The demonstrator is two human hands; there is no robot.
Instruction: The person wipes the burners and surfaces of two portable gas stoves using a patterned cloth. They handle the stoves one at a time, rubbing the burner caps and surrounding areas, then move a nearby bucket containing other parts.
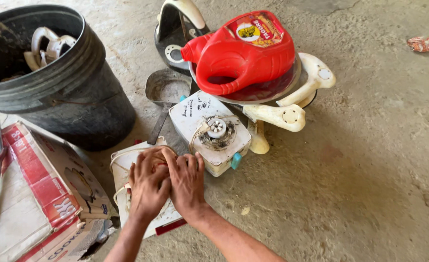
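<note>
Head view, looking down at a bare concrete floor (350, 194). Both hands pressed together on a white appliance base (127, 167) near the lower left of the floor: left hand (149, 187) curled over its top, fingers bent narrow around something small and reddish, mostly hidden; right hand (188, 182) laid just beside it, touching it, fingers closed down on the same spot. Cannot tell exactly what sits under the fingers, nor whether either hand truly grips it or only presses.

Just beyond the hands, touching or nearly so, a second white base (209, 133) with an exposed motor coupling (217, 128) and thin wire loops. Behind that, a red plastic jug (243, 51) lying on its side on a round metal pan (294, 80), with cream handles (277, 116) sticking out. Black bucket (59, 73) at the upper left holding more white parts; printed cardboard box (49, 194) at the left edge; small metal scoop (166, 90) between bucket and jug.

Best done, by the look of it, with the left hand pinning the base flat against the floor while the right works the small part free in short, even pulls. Worth keeping the loose wire at the base's left side clear of the fingers, and the neighbouring base unbumped.
</note>
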